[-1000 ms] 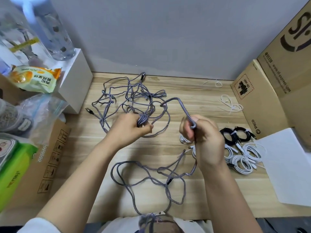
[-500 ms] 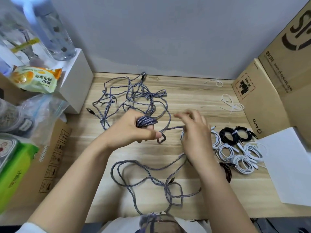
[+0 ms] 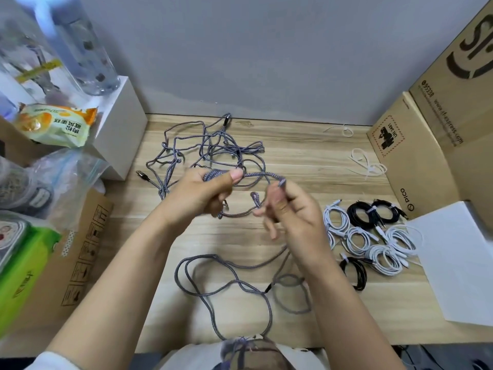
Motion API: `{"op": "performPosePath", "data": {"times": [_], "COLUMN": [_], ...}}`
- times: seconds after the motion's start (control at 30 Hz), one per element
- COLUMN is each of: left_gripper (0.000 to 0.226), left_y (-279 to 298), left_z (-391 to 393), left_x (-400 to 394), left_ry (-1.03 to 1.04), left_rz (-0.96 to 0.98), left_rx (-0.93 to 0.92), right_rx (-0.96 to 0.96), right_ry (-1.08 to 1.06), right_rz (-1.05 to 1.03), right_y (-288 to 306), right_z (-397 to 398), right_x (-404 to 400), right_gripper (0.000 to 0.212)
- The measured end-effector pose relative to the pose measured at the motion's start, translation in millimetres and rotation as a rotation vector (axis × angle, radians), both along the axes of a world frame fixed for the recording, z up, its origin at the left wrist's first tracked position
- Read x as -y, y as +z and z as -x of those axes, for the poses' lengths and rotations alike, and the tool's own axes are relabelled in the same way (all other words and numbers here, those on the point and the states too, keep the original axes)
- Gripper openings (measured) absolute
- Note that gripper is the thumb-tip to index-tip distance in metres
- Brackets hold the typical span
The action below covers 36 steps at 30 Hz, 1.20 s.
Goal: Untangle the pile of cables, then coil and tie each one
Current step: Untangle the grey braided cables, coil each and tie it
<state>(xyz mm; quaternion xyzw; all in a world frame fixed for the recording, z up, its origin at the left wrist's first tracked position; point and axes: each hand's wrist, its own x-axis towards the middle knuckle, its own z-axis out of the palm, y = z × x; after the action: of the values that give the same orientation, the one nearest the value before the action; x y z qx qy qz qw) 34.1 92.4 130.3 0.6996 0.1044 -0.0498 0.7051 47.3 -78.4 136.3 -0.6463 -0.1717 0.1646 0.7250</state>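
Nearest the person, loose loops of grey braided cable lay on the wooden desk, one strand trailing off the front edge toward the lap. Above those loops both hands worked over the desk. The left hand had its grip closed round a small coil of the same grey cable, thumb pressed across the top of the turns. The right hand pinched the cable between thumb and forefinger just short of a bend, its other fingers loosely spread below; a short arc of cable ran between the two hands, and another loop hung beneath them.

To the right of that hand, finished bundles sat together on the desk: several white coiled cables and black coiled cables, each tied. A white sheet lay beside them at the desk's right edge.

Farther back, the tangled pile of grey cable spread across the desk toward the wall. Loose white ties lay at the far right, near a cardboard box. At the far left stood a white box with a snack packet resting against it.
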Motion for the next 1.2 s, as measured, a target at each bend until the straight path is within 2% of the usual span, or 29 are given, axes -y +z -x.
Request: {"op": "performPosePath", "data": {"times": [0.07, 0.17, 0.27, 0.33, 0.43, 0.5, 0.57, 0.67, 0.77, 0.87, 0.93, 1.07, 1.2], "left_gripper": [0.052, 0.051, 0.038, 0.027, 0.025, 0.021, 0.019, 0.021, 0.024, 0.021, 0.021, 0.021, 0.024], "left_y": [-5, -7, -6, -2, 14, 27, 32, 29, 20, 8, 0, -4, -5], "left_z": [4, 10, 14, 13, 7, 3, -2, -13, -21, -22, -20, -19, -22], "left_x": [-1, -1, 0, 2, 6, 6, 7, 13, 14, 19, 22, 19, 10], "left_ry": [-0.257, -0.609, -0.782, -0.852, -0.797, -0.584, -0.335, 0.013, 0.284, 0.351, 0.343, 0.361, 0.434], "left_rz": [0.041, 0.245, 0.499, 0.742, 1.159, 1.371, 1.448, 1.362, 1.049, 0.74, 0.615, 0.531, 0.552], "left_rx": [-0.088, -0.168, -0.178, -0.09, 0.074, 0.125, 0.183, 0.261, 0.297, 0.269, 0.264, 0.263, 0.254], "right_rx": [0.025, 0.142, 0.132, 0.102, 0.085, 0.054, 0.029, 0.05, 0.032, 0.045, 0.104, -0.01, -0.203], "right_ry": [-0.135, -0.219, -0.245, -0.209, -0.014, 0.136, 0.265, 0.426, 0.542, 0.504, 0.467, 0.332, 0.233], "right_rz": [-0.019, 0.047, 0.065, 0.089, 0.182, 0.239, 0.304, 0.476, 0.588, 0.63, 0.686, 0.64, 0.329], "right_y": [-1, -1, -2, -5, -10, -11, -9, -7, -4, 4, 9, 13, 17], "right_z": [-8, -17, -19, -21, -21, -17, -13, -5, 3, 3, 1, 1, 1], "right_x": [3, 6, 4, 2, 1, 0, 0, 2, 6, 11, 13, 19, 22], "right_gripper": [0.022, 0.024, 0.026, 0.027, 0.024, 0.022, 0.021, 0.023, 0.025, 0.022, 0.022, 0.031, 0.035]}}
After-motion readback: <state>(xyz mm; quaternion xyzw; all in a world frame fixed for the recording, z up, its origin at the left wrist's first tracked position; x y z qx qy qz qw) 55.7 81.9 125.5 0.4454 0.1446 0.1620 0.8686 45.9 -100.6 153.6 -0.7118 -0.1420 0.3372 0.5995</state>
